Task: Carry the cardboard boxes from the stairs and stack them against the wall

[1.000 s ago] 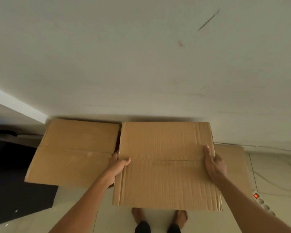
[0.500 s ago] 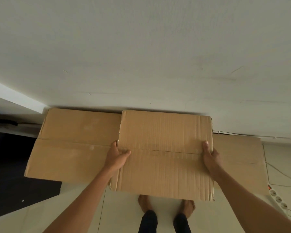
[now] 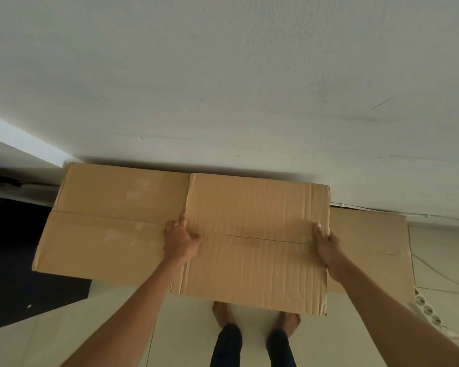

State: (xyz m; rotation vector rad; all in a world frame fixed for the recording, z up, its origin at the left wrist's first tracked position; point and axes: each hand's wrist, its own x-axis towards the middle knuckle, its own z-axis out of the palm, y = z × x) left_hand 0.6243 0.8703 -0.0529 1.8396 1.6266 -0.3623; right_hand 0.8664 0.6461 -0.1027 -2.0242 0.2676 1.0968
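Before far wall [image 3: 223,75], second box [image 3: 112,221] touching left, lower box [image 3: 368,242] and power strip [image 3: 426,309] right: held box [image 3: 255,260], long axis left–right, sides gripped by left hand [image 3: 180,241] and right hand [image 3: 327,247].

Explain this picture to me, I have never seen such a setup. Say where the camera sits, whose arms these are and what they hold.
There is no machine here. A person wears one wide-angle camera on the head, looking forward and down, so the arms are the person's own. The left hand and right hand grip the middle box by its sides, thumbs on top, close to the white wall. A left box stands beside it. A lower box shows to the right, partly hidden. On the floor are bare feet and a power strip.
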